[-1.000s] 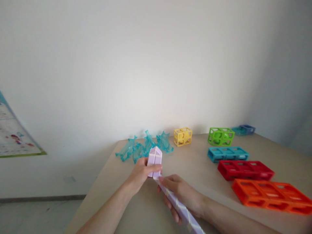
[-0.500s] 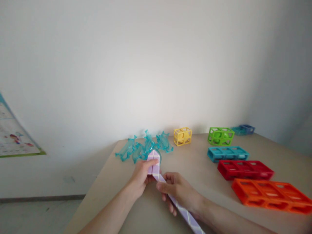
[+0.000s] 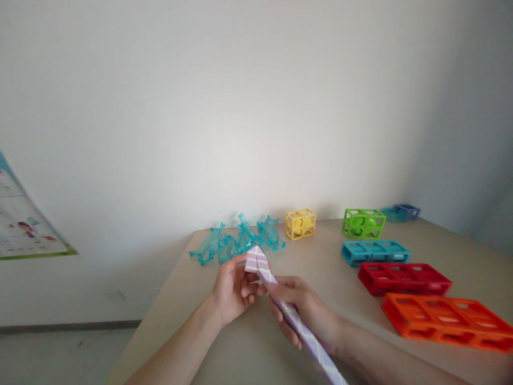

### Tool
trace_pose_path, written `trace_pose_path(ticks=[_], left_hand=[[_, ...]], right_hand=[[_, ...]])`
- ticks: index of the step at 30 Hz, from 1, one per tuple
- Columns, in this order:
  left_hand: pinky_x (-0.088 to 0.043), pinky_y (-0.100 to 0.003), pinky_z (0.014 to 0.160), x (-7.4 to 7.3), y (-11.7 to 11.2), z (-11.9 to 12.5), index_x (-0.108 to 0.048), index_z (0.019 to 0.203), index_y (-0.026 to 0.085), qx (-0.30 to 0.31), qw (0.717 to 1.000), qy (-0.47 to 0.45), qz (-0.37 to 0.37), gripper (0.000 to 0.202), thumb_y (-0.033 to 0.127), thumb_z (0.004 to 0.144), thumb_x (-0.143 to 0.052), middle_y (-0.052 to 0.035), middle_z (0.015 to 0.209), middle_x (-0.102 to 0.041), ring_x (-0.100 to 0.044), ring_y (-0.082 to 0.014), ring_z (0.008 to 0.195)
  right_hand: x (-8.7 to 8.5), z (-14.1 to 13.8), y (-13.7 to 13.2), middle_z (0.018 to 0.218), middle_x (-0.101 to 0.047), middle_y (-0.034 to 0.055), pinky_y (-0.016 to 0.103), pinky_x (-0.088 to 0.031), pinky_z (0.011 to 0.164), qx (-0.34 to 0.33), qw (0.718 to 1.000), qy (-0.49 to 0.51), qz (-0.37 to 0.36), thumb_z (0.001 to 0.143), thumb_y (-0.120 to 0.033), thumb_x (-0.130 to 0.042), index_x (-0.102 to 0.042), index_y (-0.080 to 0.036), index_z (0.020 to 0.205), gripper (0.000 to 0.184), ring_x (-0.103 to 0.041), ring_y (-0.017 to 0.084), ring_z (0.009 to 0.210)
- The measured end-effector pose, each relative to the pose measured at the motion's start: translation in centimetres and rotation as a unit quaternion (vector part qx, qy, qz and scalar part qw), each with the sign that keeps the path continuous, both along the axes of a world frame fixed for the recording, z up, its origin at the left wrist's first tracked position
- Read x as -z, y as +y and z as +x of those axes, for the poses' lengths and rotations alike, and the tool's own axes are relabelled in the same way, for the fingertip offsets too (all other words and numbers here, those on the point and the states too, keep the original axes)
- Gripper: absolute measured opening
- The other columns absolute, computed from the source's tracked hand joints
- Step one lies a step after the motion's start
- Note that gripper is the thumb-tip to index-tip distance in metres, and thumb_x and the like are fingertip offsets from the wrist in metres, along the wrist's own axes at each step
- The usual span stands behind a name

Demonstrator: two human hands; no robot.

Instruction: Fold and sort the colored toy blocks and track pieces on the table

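Lilac snake puzzle point(image 3: 297, 323), one end folded, above the table point(image 3: 320, 270).
Smooth, angular segments (pale-striped) pass through the gripping right hand point(image 3: 308, 307); the left hand point(image 3: 230, 293), loosely half-open, touches the folded end.

The strip point(image 3: 295, 320) is lilac, with pale slanting lines marking off its segments. Its far end, below the centre of the frame, is doubled back side by side into a short fold with a peaked top; from there it runs straight, slanting down to the bottom edge, right of middle.
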State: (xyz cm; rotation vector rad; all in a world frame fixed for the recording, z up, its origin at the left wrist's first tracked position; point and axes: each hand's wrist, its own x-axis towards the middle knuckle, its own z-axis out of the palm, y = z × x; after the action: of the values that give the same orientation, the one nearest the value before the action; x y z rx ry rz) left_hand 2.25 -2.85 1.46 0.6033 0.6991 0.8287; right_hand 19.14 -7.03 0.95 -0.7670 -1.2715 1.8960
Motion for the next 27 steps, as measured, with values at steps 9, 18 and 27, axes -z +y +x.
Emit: trace_pose_path(ticks=[9,18,27], left_hand=[[-0.037,-0.013,0.037,-0.4,-1.3,1.7,-0.065,0.080,0.010,-0.058,0.992,-0.065,0.094,0.041,0.051,0.077,-0.066,-0.0027,0.059,-0.065,-0.042,-0.0023,0.035],[-0.031,-0.016,0.032,0.1,-0.6,1.5,-0.055,0.076,0.016,-0.236,0.908,0.222,0.265,0.038,0.047,0.069,-0.075,0.0044,0.049,-0.056,-0.044,-0.0062,0.033],[-0.042,-0.022,0.041,-0.4,-0.1,0.7,-0.062,0.081,0.014,-0.208,0.965,-0.022,0.161,0.034,0.048,0.077,-0.064,0.0008,0.057,-0.059,-0.049,-0.0099,0.042]], right_hand=[[-0.1,0.5,0.8,0.050,-0.055,-0.0052,0.016,-0.032,0.022,-0.032,0.990,0.109,-0.085,0.086,-0.045,-0.047,-0.061,-0.013,0.088,0.035,-0.045,0.008,0.023],[0.5,0.3,0.9,0.053,-0.058,-0.0024,0.018,-0.042,0.025,-0.085,0.985,-0.004,-0.147,0.091,-0.040,-0.038,-0.062,-0.013,0.091,0.035,-0.053,0.011,0.029],[0.2,0.7,0.4,0.051,-0.060,0.0046,0.018,-0.035,0.026,-0.161,0.974,0.090,-0.135,0.094,-0.045,-0.024,-0.067,-0.008,0.091,0.057,-0.052,0.012,0.028]])
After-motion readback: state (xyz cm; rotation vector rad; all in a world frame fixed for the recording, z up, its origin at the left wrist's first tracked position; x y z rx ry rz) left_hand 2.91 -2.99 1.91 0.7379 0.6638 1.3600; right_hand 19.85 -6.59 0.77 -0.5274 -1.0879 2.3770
